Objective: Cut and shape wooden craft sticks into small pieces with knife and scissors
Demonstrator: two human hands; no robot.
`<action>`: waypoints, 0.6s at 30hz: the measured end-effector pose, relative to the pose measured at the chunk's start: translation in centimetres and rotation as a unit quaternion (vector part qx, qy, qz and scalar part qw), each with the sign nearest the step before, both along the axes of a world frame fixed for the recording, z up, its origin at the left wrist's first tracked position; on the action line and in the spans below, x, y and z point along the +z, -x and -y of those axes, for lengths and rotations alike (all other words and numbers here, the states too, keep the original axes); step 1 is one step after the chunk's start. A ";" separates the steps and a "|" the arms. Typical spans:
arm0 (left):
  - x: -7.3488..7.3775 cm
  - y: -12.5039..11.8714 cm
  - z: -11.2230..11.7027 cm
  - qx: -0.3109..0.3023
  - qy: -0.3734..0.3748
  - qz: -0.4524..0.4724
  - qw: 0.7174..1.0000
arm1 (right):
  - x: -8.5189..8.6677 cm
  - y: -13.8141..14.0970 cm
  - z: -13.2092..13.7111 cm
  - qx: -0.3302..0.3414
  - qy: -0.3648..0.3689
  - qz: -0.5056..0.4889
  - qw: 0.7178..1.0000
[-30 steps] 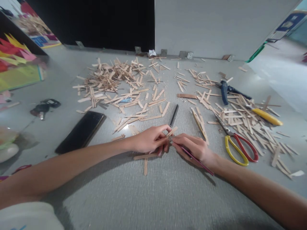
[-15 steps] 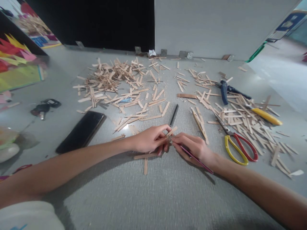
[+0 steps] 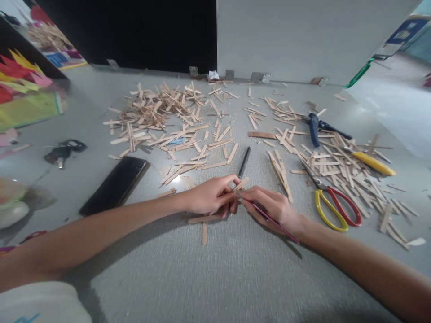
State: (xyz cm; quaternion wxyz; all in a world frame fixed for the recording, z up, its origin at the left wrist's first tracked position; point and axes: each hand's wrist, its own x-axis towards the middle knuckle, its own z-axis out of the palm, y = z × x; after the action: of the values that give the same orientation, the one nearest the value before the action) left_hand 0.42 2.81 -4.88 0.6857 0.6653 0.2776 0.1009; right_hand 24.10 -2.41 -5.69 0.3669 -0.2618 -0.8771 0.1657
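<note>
Near the middle of the table, my left hand [image 3: 215,195] is closed, pinching a wooden craft stick [image 3: 241,183] that points up to the right. My right hand [image 3: 269,204] meets it there, its fingers shut around a slim purple-handled tool [image 3: 276,225]. The tool's tip is hidden at the fingertips beside the stick, so its kind does not show. Under my left hand lie a crosswise craft stick [image 3: 204,219] and an upright one [image 3: 204,234]. A dark pen-like rod [image 3: 245,161] rests just beyond my fingers.
Loose craft sticks [image 3: 158,105] are heaped at the back left. On the right lie red-and-yellow-handled scissors [image 3: 332,208], blue-handled pliers [image 3: 314,129] and a yellow-handled tool [image 3: 373,163] among more sticks. A black phone [image 3: 114,186] and keys [image 3: 63,152] sit left.
</note>
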 end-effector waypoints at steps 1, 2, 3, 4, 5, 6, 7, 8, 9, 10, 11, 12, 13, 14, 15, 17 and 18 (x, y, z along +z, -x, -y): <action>0.0 0.0 0.0 0.000 -0.001 -0.003 1.000 | 0.0 0.0 0.0 -0.001 -0.001 -0.001 1.000; 0.0 0.0 0.0 0.002 -0.001 -0.005 1.000 | -0.1 0.0 0.0 -0.001 -0.002 0.001 1.000; 0.0 0.0 0.0 0.003 -0.001 -0.008 1.000 | -0.1 -0.1 0.0 -0.001 -0.004 0.003 1.000; 0.0 0.0 0.0 0.004 0.000 -0.009 1.000 | -0.2 -0.1 0.0 0.000 -0.006 0.004 1.000; 0.0 0.0 0.0 0.004 0.001 -0.010 1.000 | -0.2 -0.1 -0.1 0.000 -0.008 0.005 1.000; 0.0 0.0 0.0 0.004 0.003 -0.010 1.000 | -0.2 -0.1 -0.1 0.000 -0.008 0.006 1.000; 0.0 0.0 0.0 0.004 0.005 -0.009 1.000 | -0.2 -0.1 -0.1 0.000 -0.006 0.006 1.000; 0.0 0.0 0.0 0.004 0.007 -0.007 1.000 | -0.3 0.0 -0.1 0.002 -0.002 0.006 1.000; -0.1 0.0 0.0 0.005 0.008 -0.005 1.000 | -0.3 0.0 -0.1 0.004 0.003 0.005 1.000; -0.1 -0.1 0.0 0.006 0.010 -0.003 1.000 | -0.3 0.0 -0.1 0.005 0.008 0.004 1.000; -0.1 -0.1 0.0 0.007 0.011 -0.002 1.000 | -0.3 0.0 -0.1 0.006 0.011 0.003 1.000; -0.1 -0.1 0.0 0.008 0.012 -0.003 1.000 | -0.3 0.1 -0.1 0.007 0.013 0.002 1.000; -0.1 -0.1 0.0 0.010 0.012 -0.004 1.000 | -0.3 0.1 -0.1 0.008 0.014 0.001 1.000; -0.2 -0.1 0.0 0.010 0.013 -0.005 1.000 | -0.3 0.1 -0.2 0.008 0.015 0.001 1.000; -0.2 -0.1 0.0 0.011 0.014 -0.006 1.000 | -0.3 0.1 -0.2 0.009 0.016 0.001 1.000; -0.2 -0.1 0.0 0.012 0.017 -0.008 1.000 | -0.3 0.1 -0.2 0.009 0.016 0.000 1.000; -0.2 -0.1 0.0 0.011 0.018 -0.008 1.000 | -0.3 0.1 -0.2 0.010 0.017 -0.001 1.000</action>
State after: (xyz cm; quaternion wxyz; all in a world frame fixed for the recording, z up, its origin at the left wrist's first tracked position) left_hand 0.48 2.76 -5.07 0.6943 0.6503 0.2925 0.0981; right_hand 23.98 -2.23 -5.97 0.3617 -0.2592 -0.8764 0.1843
